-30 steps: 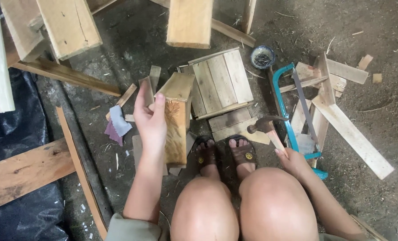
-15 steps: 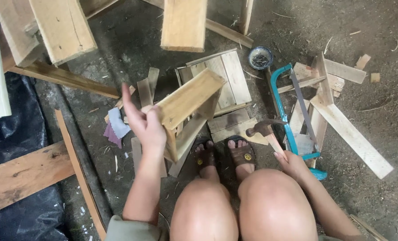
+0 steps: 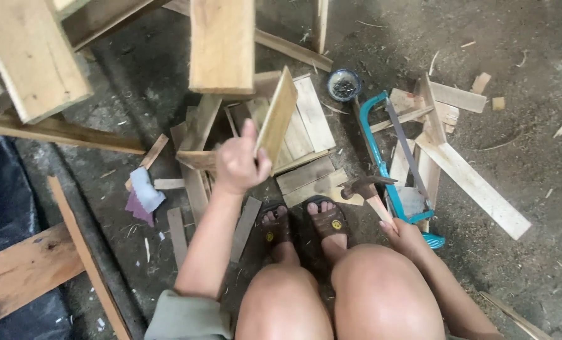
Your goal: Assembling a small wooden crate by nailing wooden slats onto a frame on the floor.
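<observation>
**A:** What's in front of you?

**B:** A person crouches on a dirt floor, seen from above, bare knees at the bottom, feet in brown sandals. The left hand is closed around a small wooden box frame, gripping it at its lower edge. The frame is lifted off the floor and tilted, so one pale board faces up and to the right.

**A:** And the other hand?

**B:** The right hand is wrapped around the wooden handle of a hammer. The hammer's dark head sits low, just beside the right sandal, over a flat slatted panel lying on the floor.

**A:** What lies around them?

**B:** A blue-framed hacksaw lies right of the hammer, touching its handle. Loose wooden offcuts spread further right. A small round tin sits above the saw. To the left are scraps of sandpaper, grey and purple, and long planks near a dark tarp.
</observation>
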